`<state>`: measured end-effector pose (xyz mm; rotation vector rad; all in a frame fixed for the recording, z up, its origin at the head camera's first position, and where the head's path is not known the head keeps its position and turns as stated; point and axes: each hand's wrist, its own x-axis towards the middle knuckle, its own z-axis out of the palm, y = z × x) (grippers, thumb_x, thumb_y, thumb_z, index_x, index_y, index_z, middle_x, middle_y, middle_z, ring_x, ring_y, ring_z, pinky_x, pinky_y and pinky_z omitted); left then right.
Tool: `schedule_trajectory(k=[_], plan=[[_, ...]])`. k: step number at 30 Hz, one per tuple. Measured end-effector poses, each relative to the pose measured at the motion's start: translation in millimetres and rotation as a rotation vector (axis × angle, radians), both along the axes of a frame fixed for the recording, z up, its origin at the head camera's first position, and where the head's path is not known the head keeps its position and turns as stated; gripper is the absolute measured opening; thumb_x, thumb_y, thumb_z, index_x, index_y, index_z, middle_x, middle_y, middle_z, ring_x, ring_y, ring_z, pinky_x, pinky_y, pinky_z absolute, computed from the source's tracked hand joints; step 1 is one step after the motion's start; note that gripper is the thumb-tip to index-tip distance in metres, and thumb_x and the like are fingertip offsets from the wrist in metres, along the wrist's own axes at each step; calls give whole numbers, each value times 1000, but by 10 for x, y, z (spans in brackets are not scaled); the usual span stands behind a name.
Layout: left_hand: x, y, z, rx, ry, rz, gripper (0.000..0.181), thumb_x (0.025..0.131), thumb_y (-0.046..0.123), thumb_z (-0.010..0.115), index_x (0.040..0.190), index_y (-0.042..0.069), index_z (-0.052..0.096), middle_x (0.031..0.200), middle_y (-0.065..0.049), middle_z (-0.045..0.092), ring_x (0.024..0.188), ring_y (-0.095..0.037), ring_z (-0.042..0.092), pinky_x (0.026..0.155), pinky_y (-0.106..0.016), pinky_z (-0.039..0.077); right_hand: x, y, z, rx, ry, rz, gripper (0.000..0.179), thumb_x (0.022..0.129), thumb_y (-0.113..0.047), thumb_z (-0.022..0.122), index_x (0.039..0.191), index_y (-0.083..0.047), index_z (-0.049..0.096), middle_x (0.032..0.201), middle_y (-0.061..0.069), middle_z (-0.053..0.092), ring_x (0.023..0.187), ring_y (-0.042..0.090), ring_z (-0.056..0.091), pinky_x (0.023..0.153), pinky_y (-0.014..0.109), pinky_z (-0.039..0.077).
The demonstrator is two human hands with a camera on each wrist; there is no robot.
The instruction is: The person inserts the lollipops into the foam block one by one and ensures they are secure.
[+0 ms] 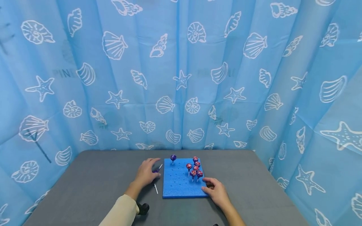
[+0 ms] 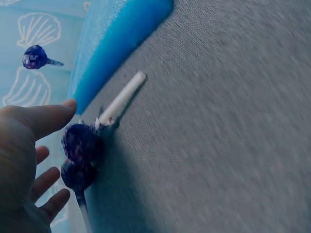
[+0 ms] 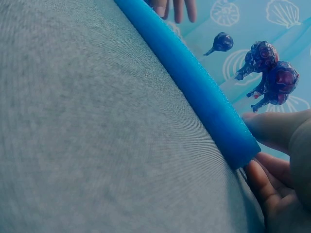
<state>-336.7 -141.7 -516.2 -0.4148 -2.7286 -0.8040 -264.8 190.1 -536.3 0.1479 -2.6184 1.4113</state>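
My left hand (image 1: 146,172) hovers with spread, relaxed fingers over two purple-wrapped lollipops lying on the table. In the left wrist view one lollipop (image 2: 81,143) has its white stick pointing toward the board, and the other lollipop (image 2: 77,175) lies against it with its stick pointing away. My right hand (image 1: 216,191) holds the blue foam board (image 1: 175,190) by its right edge near the front corner, thumb at the top edge and fingers at the side. A purple lollipop (image 1: 173,157) stands upright at the board's back left. Several red-and-purple lollipops (image 1: 189,166) stand along its right part.
Rows of small holes mark the board's left and middle. A grey cloth covers the table (image 1: 243,175). Behind and at the sides hangs a blue curtain (image 1: 181,119) with white shell prints. A black wrist-worn device (image 1: 143,208) juts from the left sleeve.
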Motion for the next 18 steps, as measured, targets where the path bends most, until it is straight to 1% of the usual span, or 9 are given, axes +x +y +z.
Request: schedule_trajectory(k=[4, 5, 8, 9, 11, 14, 18], plan=[[45, -60, -46, 3, -47, -14, 63, 74, 25, 85, 131, 19, 59, 129, -12, 58, 115, -37, 52, 92, -56, 40, 5, 0, -7, 2, 5, 4, 30, 84, -11, 76, 112, -5, 69, 105, 7, 65, 93, 22, 61, 74, 32, 50], [59, -71, -53, 7, -57, -19, 62, 75, 25, 85, 131, 18, 60, 128, -12, 59, 115, -36, 52, 92, -56, 40, 6, -2, -5, -4, -4, -4, 30, 83, -10, 76, 112, -6, 69, 105, 6, 65, 93, 21, 61, 74, 32, 50], [85, -87, -74, 11, -73, -24, 57, 76, 27, 83, 128, 18, 62, 124, -9, 62, 112, -34, 53, 91, -55, 39, 7, 1, 1, 1, -8, -6, 30, 84, -9, 76, 113, -6, 69, 106, 6, 65, 93, 21, 61, 74, 32, 50], [94, -88, -78, 13, -80, -17, 56, 76, 27, 83, 128, 18, 62, 122, -8, 62, 111, -33, 53, 90, -55, 39, 5, 1, 4, -1, -17, -12, 30, 84, -9, 76, 113, -7, 69, 106, 6, 64, 94, 21, 60, 74, 32, 49], [113, -80, -78, 15, -96, 4, 53, 77, 28, 82, 126, 19, 63, 120, -7, 63, 109, -32, 53, 90, -53, 39, 4, 4, 9, 7, -9, -6, 30, 84, -10, 76, 113, -6, 69, 106, 7, 64, 94, 22, 61, 74, 33, 50], [144, -57, -78, 3, -104, 44, 49, 79, 30, 80, 124, 19, 65, 117, -6, 64, 107, -30, 54, 87, -51, 40, 0, -2, 5, 8, -10, -9, 30, 84, -10, 76, 112, -6, 69, 106, 7, 65, 94, 22, 61, 75, 33, 50], [174, -20, -84, -42, -73, 92, 44, 80, 33, 78, 120, 19, 67, 112, -5, 65, 101, -28, 55, 82, -47, 40, -3, -12, -11, 8, -13, -4, 30, 83, -11, 77, 112, -6, 69, 106, 6, 65, 94, 22, 61, 75, 34, 50]])
